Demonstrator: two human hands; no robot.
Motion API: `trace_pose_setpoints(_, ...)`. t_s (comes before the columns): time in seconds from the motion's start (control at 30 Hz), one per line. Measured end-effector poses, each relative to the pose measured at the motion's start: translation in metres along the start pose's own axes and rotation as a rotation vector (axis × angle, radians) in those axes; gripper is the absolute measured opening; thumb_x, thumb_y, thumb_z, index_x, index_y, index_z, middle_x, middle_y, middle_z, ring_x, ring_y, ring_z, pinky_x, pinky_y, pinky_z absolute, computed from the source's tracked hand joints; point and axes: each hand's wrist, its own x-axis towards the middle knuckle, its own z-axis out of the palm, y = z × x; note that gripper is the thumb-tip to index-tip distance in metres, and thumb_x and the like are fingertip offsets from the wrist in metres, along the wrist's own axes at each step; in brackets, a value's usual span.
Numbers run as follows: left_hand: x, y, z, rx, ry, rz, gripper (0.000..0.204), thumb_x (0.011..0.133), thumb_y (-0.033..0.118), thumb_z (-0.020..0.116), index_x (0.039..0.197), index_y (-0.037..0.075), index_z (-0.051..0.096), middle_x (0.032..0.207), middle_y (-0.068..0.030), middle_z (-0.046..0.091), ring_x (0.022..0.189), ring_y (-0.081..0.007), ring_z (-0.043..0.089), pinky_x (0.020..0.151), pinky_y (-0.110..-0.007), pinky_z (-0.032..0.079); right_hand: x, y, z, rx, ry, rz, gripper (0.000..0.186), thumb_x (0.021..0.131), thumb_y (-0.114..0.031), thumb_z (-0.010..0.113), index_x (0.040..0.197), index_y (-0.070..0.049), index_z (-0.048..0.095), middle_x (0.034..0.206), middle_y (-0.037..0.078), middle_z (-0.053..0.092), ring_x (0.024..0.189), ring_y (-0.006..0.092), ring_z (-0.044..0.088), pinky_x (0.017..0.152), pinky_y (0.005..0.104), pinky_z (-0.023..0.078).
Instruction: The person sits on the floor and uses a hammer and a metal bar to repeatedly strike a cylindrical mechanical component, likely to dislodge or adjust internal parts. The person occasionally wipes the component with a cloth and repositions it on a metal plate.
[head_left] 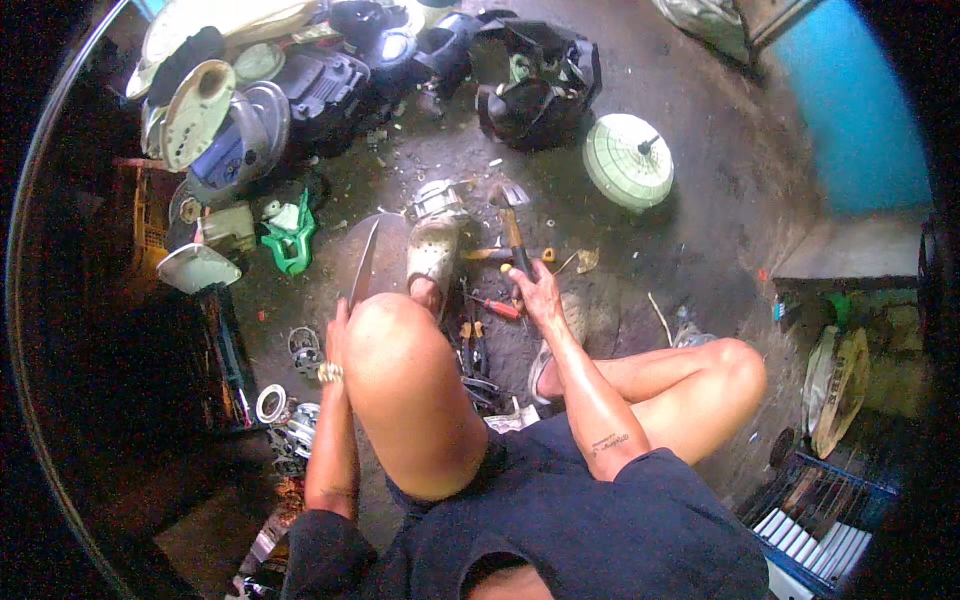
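Note:
My right hand [540,295] is closed round the dark handle of a hammer [514,238], its metal head pointing away from me. Beside my raised knee, my left hand [338,335] is closed at the lower end of a long, pointed metal blade [366,258]; the knee partly hides its fingers, and the blade's handle does not show. A silvery metal part [437,198] rests on the ground just beyond my clog [432,250]. Near the right hand lie a second tool with a yellow handle [545,255], a red-handled screwdriver [497,306] and pliers [480,345].
Plastic housings and covers [315,85] are heaped at the far left. A black bag [535,85] and a round pale fan guard [628,162] stand farther off. A green plastic piece [290,235] and metal rings [271,403] lie to the left. A blue crate [825,520] is at lower right.

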Motion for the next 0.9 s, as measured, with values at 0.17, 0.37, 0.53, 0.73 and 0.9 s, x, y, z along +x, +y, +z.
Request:
trace_pose_setpoints(0.17,0.098,0.127,-0.047,0.386,-0.119,0.359,0.017,0.1,0.025,0.047,0.102,0.009,0.053,0.076,-0.0253,0.064,0.075,-0.0475,0.063,0.062,-0.056,0.048,-0.017,-0.005,0.0,0.178,-0.087,0.333,0.036,0.088,-0.02,0.066,0.116,0.0,0.053,0.06,0.002,0.054,0.042,0.0113,0.047,0.038,0.0295,0.037)
trace_pose_setpoints(0.37,0.22,0.182,-0.014,0.626,-0.343,0.605,0.018,0.096,0.02,0.048,0.109,0.011,0.056,0.077,-0.0225,0.066,0.072,-0.0434,0.066,0.063,-0.054,0.052,-0.006,0.093,0.003,0.076,-0.032,0.304,0.038,0.089,-0.027,0.071,0.112,-0.004,0.054,0.057,-0.002,0.048,0.041,0.0086,0.042,0.036,0.0288,0.033)
trace_pose_setpoints(0.53,0.255,0.198,0.014,0.735,-0.401,0.625,0.018,0.095,0.019,0.048,0.106,0.01,0.06,0.076,-0.0199,0.067,0.072,-0.0395,0.068,0.061,-0.05,0.053,0.019,0.078,-0.009,0.041,-0.045,0.443,0.056,0.088,-0.03,0.073,0.13,-0.001,0.049,0.06,-0.001,0.051,0.043,0.009,0.045,0.038,0.0277,0.037)
trace_pose_setpoints(0.73,0.247,0.183,0.024,0.745,-0.407,0.504,0.025,0.089,0.011,0.051,0.113,0.013,0.056,0.078,-0.0209,0.067,0.072,-0.0402,0.067,0.062,-0.051,0.053,0.058,0.038,-0.015,0.203,-0.049,0.501,0.026,0.091,-0.025,0.07,0.103,-0.004,0.059,0.062,-0.003,0.052,0.045,0.0076,0.045,0.039,0.0271,0.037)
trace_pose_setpoints(0.9,0.25,0.182,0.025,0.685,-0.473,0.444,0.024,0.089,0.012,0.052,0.112,0.012,0.055,0.079,-0.0222,0.067,0.073,-0.0424,0.067,0.063,-0.052,0.054,0.091,-0.01,-0.025,0.278,-0.106,0.419,0.048,0.092,-0.03,0.068,0.123,0.002,0.05,0.063,-0.001,0.052,0.046,0.0083,0.048,0.041,0.025,0.041)
